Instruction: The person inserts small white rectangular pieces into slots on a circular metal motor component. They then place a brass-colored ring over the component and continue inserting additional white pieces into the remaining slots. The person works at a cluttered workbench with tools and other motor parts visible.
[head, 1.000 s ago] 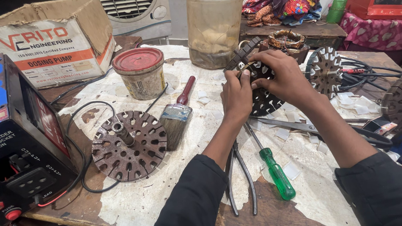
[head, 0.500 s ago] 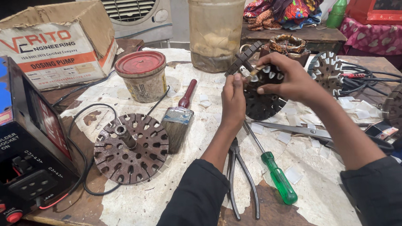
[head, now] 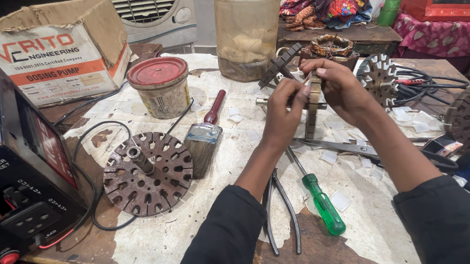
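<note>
— Both hands are on it: my left hand [head: 282, 112] grips the near side of the slotted metal disc [head: 313, 110], and my right hand [head: 344, 88] covers the far side. I hold it on edge, lifted clear of the table [head: 197, 228], with its shaft poking out sideways past my left knuckles.

— How are your fingers set?

— Curled and pressed together on the left, wrapped round the rim. On the right, thumb and forefinger pinch at the top edge; I can't tell whether a slip of insulating paper sits between them, my own fingers hide it.

— So how do you do this bit well?

— I think the trick is to keep the disc steady with the left and let only the right fingertips work, one slot at a time, turning the rim a little as I go. Squeezing too hard could bend a tooth, I reckon.

— Anything handy nearby?

— Just below my left wrist lie the green-handled screwdriver [head: 319, 198] and the pliers [head: 279, 211]. Well off to the left of my fingers rests another rusty disc [head: 148, 174] flat on the paper, with the paintbrush [head: 205, 134] beside it and the red-lidded tub [head: 160, 87] beyond. White paper scraps [head: 339, 199] are scattered under my arms, within easy reach.
</note>
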### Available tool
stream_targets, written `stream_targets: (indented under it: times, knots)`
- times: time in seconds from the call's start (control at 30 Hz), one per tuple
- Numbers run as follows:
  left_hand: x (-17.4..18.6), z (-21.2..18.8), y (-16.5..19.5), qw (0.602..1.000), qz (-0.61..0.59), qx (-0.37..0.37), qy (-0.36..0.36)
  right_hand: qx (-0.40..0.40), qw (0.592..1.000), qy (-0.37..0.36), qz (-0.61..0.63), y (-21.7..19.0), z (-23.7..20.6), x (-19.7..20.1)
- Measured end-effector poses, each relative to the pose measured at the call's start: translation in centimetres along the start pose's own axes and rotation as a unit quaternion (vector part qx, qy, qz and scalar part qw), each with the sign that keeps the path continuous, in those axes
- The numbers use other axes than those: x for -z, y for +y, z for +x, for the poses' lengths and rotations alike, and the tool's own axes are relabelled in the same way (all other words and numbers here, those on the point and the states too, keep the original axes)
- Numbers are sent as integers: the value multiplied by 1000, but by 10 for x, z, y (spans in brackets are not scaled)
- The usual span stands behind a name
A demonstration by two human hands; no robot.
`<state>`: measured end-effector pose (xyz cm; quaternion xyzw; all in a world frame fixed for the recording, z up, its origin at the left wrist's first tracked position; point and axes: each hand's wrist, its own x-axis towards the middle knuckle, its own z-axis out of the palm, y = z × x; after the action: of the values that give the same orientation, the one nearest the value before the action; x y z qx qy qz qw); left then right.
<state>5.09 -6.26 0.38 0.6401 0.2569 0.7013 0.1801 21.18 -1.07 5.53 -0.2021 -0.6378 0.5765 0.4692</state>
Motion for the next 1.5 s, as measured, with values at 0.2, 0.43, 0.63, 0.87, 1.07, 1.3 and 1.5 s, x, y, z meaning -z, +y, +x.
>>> stream_targets:
  times: [0.2, 0.43, 0.63, 0.87, 1.07, 1.3, 1.5]
  knots:
    - [-14, -2, 5, 997, 34, -63, -32, 61, 998, -3, 27, 7, -1, 5]
    - [-15, -1, 11, 999, 23, -18, -41, 83, 996, -14, 36, 12, -1, 10]
    - [-17, 1, 8, 999, 8, 8, -37, 88, 995, -9, 38, 14, -2, 11]
    - [-16, 4, -1, 997, -23, 43, -52, 84, 995, -8, 52, 13, -2, 10]
    - [-15, 5, -9, 994, -58, 72, -54, 76, 996, -4, 51, 13, -3, 8]
    - [-11, 6, -12, 991, -82, 77, -79, 80, 996, 1, 41, 14, -2, 10]
    - [-4, 6, -10, 989, -85, 65, -103, 77, 996, 5, 43, 16, 0, 12]
